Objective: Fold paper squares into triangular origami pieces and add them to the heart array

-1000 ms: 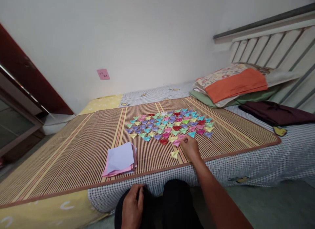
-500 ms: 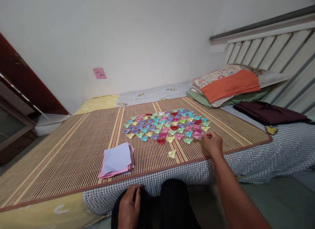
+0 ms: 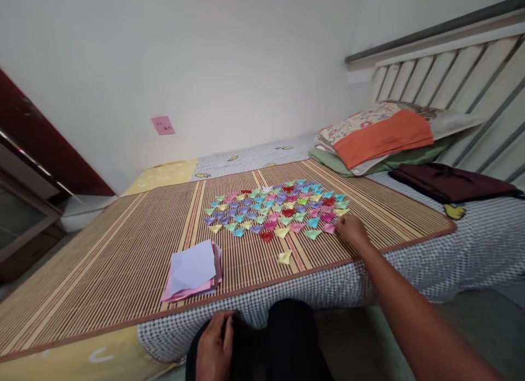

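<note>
Many small folded papers [image 3: 288, 212] in several colours lie in close rows on a striped bamboo mat [image 3: 135, 250]. My right hand [image 3: 350, 230] rests at the right end of the nearer rows, fingers closed beside a pink folded paper [image 3: 328, 228]; anything between the fingertips is too small to make out. One yellow folded paper [image 3: 284, 257] sits apart, nearer the front edge. To the left is a stack of square paper sheets [image 3: 192, 269], white on top and pink below. My left hand [image 3: 215, 343] lies on my dark-clothed leg, fingers curled together; nothing shows in it.
Pillows [image 3: 381, 135] with an orange and floral cover are piled at the back right, near a white railing [image 3: 443, 80]. A folded dark maroon cloth [image 3: 447, 181] lies by them. A pink note [image 3: 163, 125] is on the wall.
The view has shifted slightly. My right hand has moved a little back from the pink folded papers, whose lower one shows more fully. My left hand stays on my leg.
</note>
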Available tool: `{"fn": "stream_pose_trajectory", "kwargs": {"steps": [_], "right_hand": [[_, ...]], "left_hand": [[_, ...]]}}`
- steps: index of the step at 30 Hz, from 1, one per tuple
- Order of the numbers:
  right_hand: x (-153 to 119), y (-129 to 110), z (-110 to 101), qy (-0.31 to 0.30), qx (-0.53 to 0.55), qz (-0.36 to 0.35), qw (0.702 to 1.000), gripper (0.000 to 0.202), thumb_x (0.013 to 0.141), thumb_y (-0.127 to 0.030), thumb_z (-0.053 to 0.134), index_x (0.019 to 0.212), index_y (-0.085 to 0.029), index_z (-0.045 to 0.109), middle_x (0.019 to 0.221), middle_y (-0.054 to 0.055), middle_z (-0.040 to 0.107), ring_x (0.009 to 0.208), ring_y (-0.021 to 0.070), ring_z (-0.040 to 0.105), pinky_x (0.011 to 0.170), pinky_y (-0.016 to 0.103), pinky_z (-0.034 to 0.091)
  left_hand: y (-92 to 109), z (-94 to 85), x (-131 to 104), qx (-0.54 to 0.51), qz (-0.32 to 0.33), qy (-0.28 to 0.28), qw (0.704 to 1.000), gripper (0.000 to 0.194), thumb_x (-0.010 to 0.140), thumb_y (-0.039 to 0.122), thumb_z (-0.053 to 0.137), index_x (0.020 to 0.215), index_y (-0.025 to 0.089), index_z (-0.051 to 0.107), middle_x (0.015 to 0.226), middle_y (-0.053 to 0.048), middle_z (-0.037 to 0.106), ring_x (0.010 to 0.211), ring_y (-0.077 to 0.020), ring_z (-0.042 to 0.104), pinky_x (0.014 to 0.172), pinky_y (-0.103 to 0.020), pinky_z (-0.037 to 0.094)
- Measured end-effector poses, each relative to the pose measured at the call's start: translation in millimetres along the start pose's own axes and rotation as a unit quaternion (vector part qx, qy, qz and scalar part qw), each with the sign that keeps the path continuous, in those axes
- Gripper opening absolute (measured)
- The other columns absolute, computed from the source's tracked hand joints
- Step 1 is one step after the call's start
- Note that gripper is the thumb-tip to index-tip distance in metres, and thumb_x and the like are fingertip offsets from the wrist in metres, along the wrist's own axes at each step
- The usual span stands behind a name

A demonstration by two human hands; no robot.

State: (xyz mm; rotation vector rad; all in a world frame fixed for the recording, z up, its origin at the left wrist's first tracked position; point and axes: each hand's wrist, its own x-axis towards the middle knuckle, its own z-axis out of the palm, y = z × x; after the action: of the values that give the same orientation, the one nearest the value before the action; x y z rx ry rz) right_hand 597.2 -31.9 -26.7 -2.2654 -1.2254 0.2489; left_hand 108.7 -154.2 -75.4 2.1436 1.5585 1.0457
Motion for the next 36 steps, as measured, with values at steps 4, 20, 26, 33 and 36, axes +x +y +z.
{"fn": "stream_pose_trajectory", "kwargs": {"steps": [4,20,26,33,36], "right_hand": [[3,3,2,0.005,-0.009,-0.004,1.000,0.033,0.099,-0.033,0.066,0.128,-0.018,0.063,0.129,0.010,0.065,0.108,0.0249,0.067,0.090,0.044,0.058],[-2,12,-12,0.053,0.025,-0.017,0.998,0.032,0.099,-0.033,0.065,0.127,-0.017,0.063,0.127,0.010,0.066,0.105,0.0241,0.068,0.089,0.045,0.059],[-42,-9,-3,0.024,0.078,-0.100,0.992,0.025,0.100,-0.032,0.064,0.119,-0.016,0.066,0.117,0.008,0.069,0.097,0.0213,0.070,0.085,0.041,0.060],[-107,-66,53,-0.094,0.128,-0.184,0.970,0.021,0.099,-0.033,0.065,0.111,-0.015,0.068,0.107,0.006,0.071,0.089,0.0187,0.070,0.080,0.038,0.060],[-115,-80,67,-0.124,0.139,-0.181,0.966,0.025,0.100,-0.033,0.064,0.118,-0.016,0.066,0.115,0.007,0.070,0.094,0.0201,0.070,0.082,0.039,0.060]], "left_hand": [[-2,0.5,0,0.003,0.004,-0.001,1.000,0.024,0.097,0.031,0.050,0.097,0.023,0.073,0.091,-0.005,0.079,0.081,-0.0229,0.077,0.073,-0.030,0.061],[0,-0.2,1,-0.004,0.003,0.004,1.000,0.024,0.098,0.032,0.051,0.096,0.023,0.073,0.091,-0.005,0.079,0.082,-0.0232,0.077,0.074,-0.030,0.061],[0,1.0,1,-0.006,0.004,0.009,1.000,0.025,0.098,0.035,0.051,0.095,0.024,0.073,0.091,-0.005,0.079,0.081,-0.0233,0.077,0.074,-0.030,0.061],[5,-1.4,1,-0.014,-0.004,0.010,1.000,0.028,0.097,0.037,0.050,0.095,0.022,0.074,0.091,-0.007,0.080,0.081,-0.0245,0.077,0.073,-0.031,0.062],[5,-2.1,1,-0.018,-0.009,0.010,1.000,0.029,0.097,0.038,0.050,0.094,0.022,0.075,0.091,-0.008,0.080,0.082,-0.0251,0.077,0.073,-0.032,0.062]]}}
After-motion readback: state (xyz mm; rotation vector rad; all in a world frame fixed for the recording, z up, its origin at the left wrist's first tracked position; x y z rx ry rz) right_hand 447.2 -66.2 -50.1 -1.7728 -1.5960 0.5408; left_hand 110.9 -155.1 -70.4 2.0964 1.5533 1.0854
